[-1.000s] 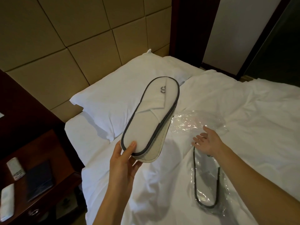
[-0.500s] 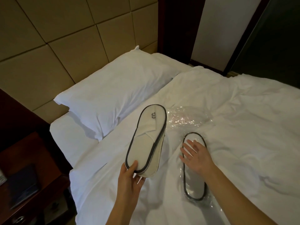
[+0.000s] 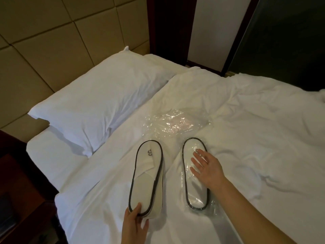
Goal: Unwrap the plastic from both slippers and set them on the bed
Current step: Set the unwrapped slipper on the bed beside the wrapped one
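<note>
Two white slippers with dark trim lie side by side on the white bed [image 3: 246, 138]. The left slipper [image 3: 147, 175] is bare of plastic, and my left hand [image 3: 134, 224] pinches its heel end against the sheet. The right slipper [image 3: 193, 189] still sits inside clear plastic wrap. My right hand [image 3: 207, 169] rests flat on top of it, fingers spread. A loose, crumpled piece of clear plastic [image 3: 175, 124] lies on the duvet just beyond the slippers' toes.
A white pillow [image 3: 98, 106] lies at the left against a padded beige headboard [image 3: 52, 46]. A dark wooden nightstand [image 3: 21, 208] stands at the lower left beside the bed. Rumpled duvet spreads to the right.
My left hand lowered the unwrapped slipper from the air onto the bed next to the wrapped one. My right hand stayed on the wrapped slipper.
</note>
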The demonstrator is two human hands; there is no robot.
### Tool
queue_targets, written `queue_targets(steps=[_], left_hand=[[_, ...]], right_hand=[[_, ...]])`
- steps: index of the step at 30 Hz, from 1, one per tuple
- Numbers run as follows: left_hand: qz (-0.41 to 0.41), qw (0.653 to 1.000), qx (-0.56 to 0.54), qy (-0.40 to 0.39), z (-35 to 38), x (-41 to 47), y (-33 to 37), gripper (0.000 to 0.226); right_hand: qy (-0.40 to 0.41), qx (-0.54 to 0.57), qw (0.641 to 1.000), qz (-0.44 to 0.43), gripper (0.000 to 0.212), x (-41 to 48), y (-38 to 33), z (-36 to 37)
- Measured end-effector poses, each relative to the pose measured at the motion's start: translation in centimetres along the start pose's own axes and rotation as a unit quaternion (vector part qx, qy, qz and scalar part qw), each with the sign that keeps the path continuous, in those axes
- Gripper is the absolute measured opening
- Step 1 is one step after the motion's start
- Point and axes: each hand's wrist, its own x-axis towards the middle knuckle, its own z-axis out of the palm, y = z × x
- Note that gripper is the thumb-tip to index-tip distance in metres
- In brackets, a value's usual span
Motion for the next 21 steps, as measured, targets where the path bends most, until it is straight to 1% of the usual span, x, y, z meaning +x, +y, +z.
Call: queue_targets(steps=[4, 7, 10, 13, 17, 19, 21], left_hand=[[-0.020, 1.000, 0.005, 0.014, -0.1, 0.5, -0.7, 0.029], [-0.039, 0.999, 0.011, 0.012, -0.2, 0.8, -1.2, 0.030], [-0.048, 0.997, 0.063, 0.013, -0.2, 1.3, -1.6, 0.030], [-0.041, 0.990, 0.135, 0.027, -0.1, 1.9, -1.9, 0.029], [-0.025, 0.976, 0.211, 0.048, -0.1, 2.9, -1.8, 0.032], [-0.021, 0.968, 0.245, 0.052, -0.2, 3.6, -1.8, 0.035], [-0.020, 0.961, 0.270, 0.050, -0.3, 4.0, -1.9, 0.036]], right_hand=[[0.003, -0.003, 1.000, -0.001, 0.030, -0.4, 0.0, -0.4], [0.009, -0.011, 1.000, -0.002, 0.019, -0.7, -0.2, -0.6], [0.019, -0.012, 1.000, -0.007, 0.014, -0.8, -0.4, -0.9], [0.032, -0.013, 0.999, -0.015, 0.018, -0.6, -0.6, -1.3], [0.076, -0.014, 0.996, -0.036, 0.030, -0.3, -0.6, -2.0], [0.101, -0.013, 0.994, -0.050, 0.032, -0.1, -0.7, -2.4], [0.122, -0.015, 0.991, -0.062, 0.028, 0.1, -0.8, -2.7]])
